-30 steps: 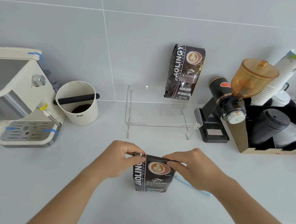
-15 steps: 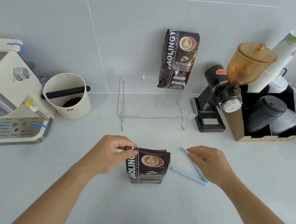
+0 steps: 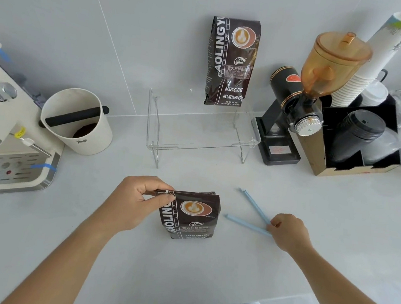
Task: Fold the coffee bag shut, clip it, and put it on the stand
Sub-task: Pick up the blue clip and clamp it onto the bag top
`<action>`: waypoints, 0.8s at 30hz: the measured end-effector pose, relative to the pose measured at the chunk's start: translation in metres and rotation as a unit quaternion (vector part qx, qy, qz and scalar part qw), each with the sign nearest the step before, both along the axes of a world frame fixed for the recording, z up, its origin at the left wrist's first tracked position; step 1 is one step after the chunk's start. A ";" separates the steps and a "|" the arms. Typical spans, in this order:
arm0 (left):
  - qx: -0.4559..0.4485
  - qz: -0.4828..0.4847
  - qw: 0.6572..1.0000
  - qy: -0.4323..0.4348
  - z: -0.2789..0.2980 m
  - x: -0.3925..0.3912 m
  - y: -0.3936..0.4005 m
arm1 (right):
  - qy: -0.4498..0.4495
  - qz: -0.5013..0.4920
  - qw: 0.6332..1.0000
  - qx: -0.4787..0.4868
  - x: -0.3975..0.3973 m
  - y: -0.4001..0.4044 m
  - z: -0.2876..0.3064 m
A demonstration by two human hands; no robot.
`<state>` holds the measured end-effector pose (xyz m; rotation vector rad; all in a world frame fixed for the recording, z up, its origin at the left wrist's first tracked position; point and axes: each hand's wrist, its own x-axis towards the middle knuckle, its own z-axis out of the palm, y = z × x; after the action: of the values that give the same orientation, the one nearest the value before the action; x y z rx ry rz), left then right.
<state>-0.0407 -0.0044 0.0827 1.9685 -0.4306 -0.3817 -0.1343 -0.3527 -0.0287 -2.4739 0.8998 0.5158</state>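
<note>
While the left hand (image 3: 135, 203) pinches the folded top of one coffee bag (image 3: 192, 218) upright on the counter (image 3: 183, 272), the right hand (image 3: 287, 231) closes fingertips on one open blue clip (image 3: 250, 213); a second bag (image 3: 231, 61) stands on the clear stand (image 3: 196, 136).

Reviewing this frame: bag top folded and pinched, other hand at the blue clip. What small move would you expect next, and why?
Probably the right hand lifts the blue clip and brings it to the folded top of the coffee bag. The clip lies open in a V on the counter with the hand closed at its hinged end, while the left hand pinches the fold, which is unclipped.
</note>
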 end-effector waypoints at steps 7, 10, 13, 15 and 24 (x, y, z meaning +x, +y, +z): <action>-0.014 0.005 1.000 0.008 -0.003 0.000 -0.001 | -0.038 -0.007 0.999 0.014 -0.005 -0.003 0.013; -0.011 0.012 1.000 0.013 -0.004 0.001 -0.002 | -0.084 -0.024 0.995 0.057 -0.007 -0.008 0.030; -0.022 0.018 0.999 0.020 -0.002 0.001 -0.003 | -0.131 -0.039 0.987 0.088 -0.010 -0.010 0.058; -0.035 0.022 0.999 0.027 -0.001 0.001 -0.004 | -0.159 -0.053 0.980 0.107 -0.011 -0.012 0.078; -0.080 0.046 0.994 0.060 0.000 0.000 -0.007 | -0.257 -0.085 0.938 0.217 -0.005 0.015 0.157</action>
<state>-0.0406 -0.0110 0.0824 1.7912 -0.2841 -0.3932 -0.1391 -0.3372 0.1281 -1.9602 0.6837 -0.0088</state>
